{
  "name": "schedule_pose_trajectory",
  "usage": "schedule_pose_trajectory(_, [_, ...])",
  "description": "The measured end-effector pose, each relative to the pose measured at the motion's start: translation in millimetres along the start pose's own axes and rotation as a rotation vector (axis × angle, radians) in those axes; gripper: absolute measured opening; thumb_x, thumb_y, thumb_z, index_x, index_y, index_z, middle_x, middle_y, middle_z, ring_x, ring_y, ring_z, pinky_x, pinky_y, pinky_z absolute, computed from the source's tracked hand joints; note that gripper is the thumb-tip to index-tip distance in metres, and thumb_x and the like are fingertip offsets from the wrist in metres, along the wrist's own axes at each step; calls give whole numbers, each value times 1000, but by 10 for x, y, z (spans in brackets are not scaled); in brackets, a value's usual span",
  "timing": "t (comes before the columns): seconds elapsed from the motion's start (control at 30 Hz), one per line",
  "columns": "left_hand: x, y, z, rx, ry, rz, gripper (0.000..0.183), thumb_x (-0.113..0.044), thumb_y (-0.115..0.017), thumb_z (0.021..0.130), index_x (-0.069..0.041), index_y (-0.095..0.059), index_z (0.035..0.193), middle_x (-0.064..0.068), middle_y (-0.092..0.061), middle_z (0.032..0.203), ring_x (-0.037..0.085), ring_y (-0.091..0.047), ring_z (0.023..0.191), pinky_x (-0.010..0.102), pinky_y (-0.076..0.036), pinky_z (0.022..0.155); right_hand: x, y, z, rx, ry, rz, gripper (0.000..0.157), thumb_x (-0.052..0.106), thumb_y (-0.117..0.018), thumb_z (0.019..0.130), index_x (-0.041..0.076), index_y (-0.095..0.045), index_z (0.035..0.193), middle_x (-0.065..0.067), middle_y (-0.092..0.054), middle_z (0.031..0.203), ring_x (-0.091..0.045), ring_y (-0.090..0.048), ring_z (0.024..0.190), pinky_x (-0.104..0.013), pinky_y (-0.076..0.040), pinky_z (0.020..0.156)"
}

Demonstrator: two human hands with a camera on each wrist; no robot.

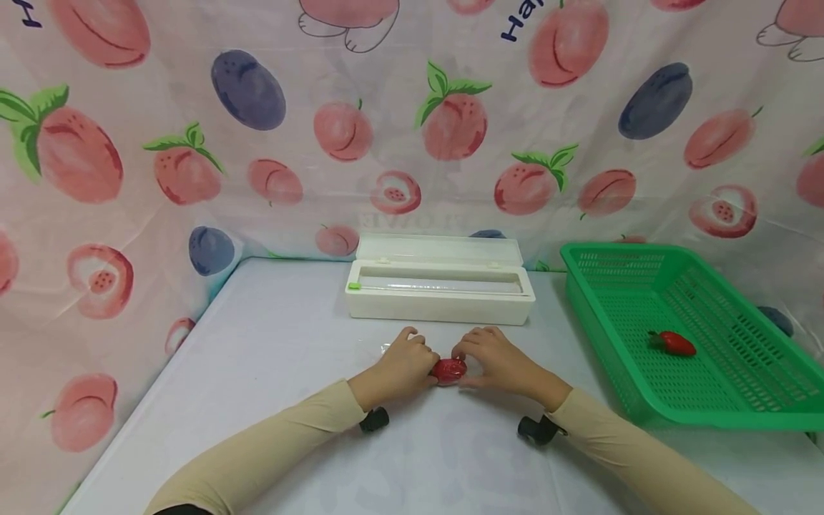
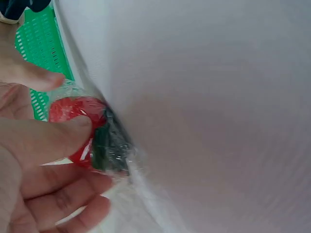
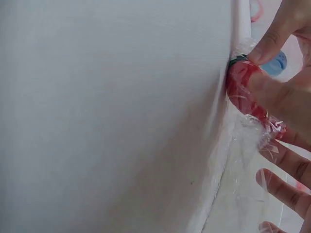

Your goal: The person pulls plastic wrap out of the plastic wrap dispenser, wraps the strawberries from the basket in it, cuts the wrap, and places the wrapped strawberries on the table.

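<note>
A small red pepper (image 1: 448,370) in clear cling film lies between the two hands, low over the white table. My left hand (image 1: 402,368) grips its left end, the green stem end, and the thumb presses on the red side in the left wrist view. Loose film (image 2: 121,162) bunches past the stem. At the right end, the thumb and a finger of my right hand (image 1: 496,363) pinch the wrapped pepper (image 3: 239,90). Its other fingers spread apart below, beside a trailing tail of film (image 3: 250,138).
Behind the hands stands a white cling film dispenser (image 1: 440,306), its lid (image 1: 440,249) raised. A green basket (image 1: 634,379) on the right holds another red pepper (image 1: 677,344). A fruit-print curtain (image 1: 399,93) hangs along the table's back and left.
</note>
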State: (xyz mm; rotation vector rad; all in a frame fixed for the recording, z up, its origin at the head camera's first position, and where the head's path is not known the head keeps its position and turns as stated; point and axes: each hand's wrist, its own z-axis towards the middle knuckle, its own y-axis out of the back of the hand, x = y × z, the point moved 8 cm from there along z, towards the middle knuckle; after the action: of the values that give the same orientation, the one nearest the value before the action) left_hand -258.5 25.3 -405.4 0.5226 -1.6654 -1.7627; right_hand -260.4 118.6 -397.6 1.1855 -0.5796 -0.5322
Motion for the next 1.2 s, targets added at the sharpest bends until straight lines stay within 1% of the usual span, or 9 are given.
schedule_pose_trajectory(0.13, [2,28,-6,-6,18,20,32,-45,-71,78,-19,-70,97,-6,-68,89,14,-57,87,39,-39,97,7,3,10,13,-1,-27,32,33,-80,71,16,-68,95,5,-67,92,-15,-57,95,-42,-40,91])
schedule_pose_trajectory(0.27, [-21,9,8,-24,6,23,42,-51,-71,75,-19,-68,101,-5,-67,92,14,-56,91,39,-38,98,7,-9,2,22,4,-41,28,31,-79,73,15,-70,94,6,-67,87,-14,-57,91,-40,-40,87])
schedule_pose_trajectory(0.5, [-44,-82,46,39,1,37,39,-50,-72,75,-18,-69,98,-5,-69,88,14,-59,88,41,-38,100,-16,-30,-24,33,5,-35,40,32,-80,71,15,-67,105,2,-66,100,-19,-56,103,-45,-40,92])
schedule_pose_trajectory(0.6, [-33,-80,57,53,10,23,41,-50,-71,76,-18,-69,101,-4,-70,91,14,-58,90,41,-37,100,-21,-26,-22,31,9,-42,33,30,-79,72,17,-68,100,3,-66,98,-18,-56,102,-45,-40,92])
schedule_pose_trajectory(0.73, [-44,-13,57,11,0,36,44,-52,-71,75,-18,-67,103,-5,-69,95,15,-56,92,41,-37,100,-20,-23,-18,23,23,-59,23,29,-77,75,18,-69,94,5,-65,92,-15,-55,97,-43,-40,90])
schedule_pose_trajectory(0.83, [-61,27,54,-16,-11,48,42,-50,-72,74,-18,-66,100,-6,-68,93,14,-56,90,40,-38,100,-19,-26,-21,15,29,-59,19,28,-75,77,18,-70,92,5,-65,90,-14,-56,94,-41,-40,89])
schedule_pose_trajectory(0.9, [-59,31,59,-10,-7,47,38,-47,-73,75,-18,-67,98,-6,-68,91,14,-56,89,40,-38,99,-21,-28,-22,17,32,-59,18,28,-74,78,17,-71,92,5,-66,89,-15,-56,93,-41,-40,88])
schedule_pose_trajectory(1.13, [-25,26,72,6,16,21,25,-39,-72,78,-19,-69,93,-7,-68,87,14,-57,86,40,-38,100,-42,-34,-18,52,17,-39,27,27,-77,75,16,-71,98,3,-67,92,-16,-57,95,-44,-40,89])
schedule_pose_trajectory(1.2, [-23,22,72,2,15,13,23,-38,-71,79,-19,-70,93,-6,-68,87,14,-57,87,41,-38,99,-44,-36,-15,55,17,-34,26,26,-77,75,16,-71,98,4,-68,92,-16,-57,95,-44,-40,90])
